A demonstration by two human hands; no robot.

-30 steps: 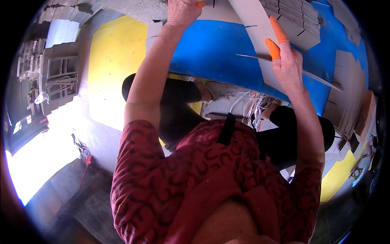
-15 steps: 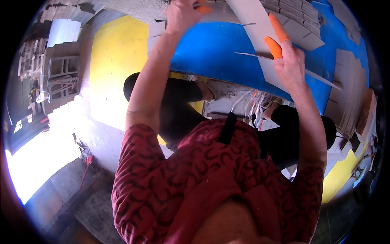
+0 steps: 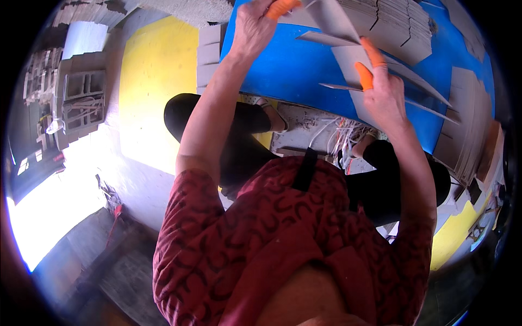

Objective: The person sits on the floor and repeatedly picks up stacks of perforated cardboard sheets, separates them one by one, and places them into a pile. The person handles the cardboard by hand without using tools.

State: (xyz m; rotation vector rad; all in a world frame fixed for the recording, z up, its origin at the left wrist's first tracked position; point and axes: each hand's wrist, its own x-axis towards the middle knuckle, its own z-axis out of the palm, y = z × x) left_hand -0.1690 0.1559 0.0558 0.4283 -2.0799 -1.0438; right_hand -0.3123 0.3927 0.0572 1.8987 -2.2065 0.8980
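My right hand (image 3: 385,95) grips a long grey-brown cardboard strip (image 3: 350,54), with orange covers on thumb and finger. Two slotted cardboard crosspieces stand across this strip: an upper crosspiece (image 3: 326,38) and a lower crosspiece (image 3: 338,86), their right ends passing behind or beside my hand. At the top edge, my left hand (image 3: 258,24), also with an orange finger cover, is closed at a thin pale cardboard edge (image 3: 310,4) near the far end of the long strip. Its fingertips are partly cut off by the frame.
The work lies over a blue tabletop (image 3: 288,65). A stack of slotted cardboard (image 3: 394,24) is at the back right, another stack (image 3: 462,125) at the right edge. Small cardboard pieces (image 3: 208,57) line the left side beside a yellow sheet (image 3: 157,81). Scraps (image 3: 348,136) hang below.
My left hand has moved right and nearer, toward the strip. A second crosspiece now stands across the long strip above the first. My right hand has shifted slightly down.
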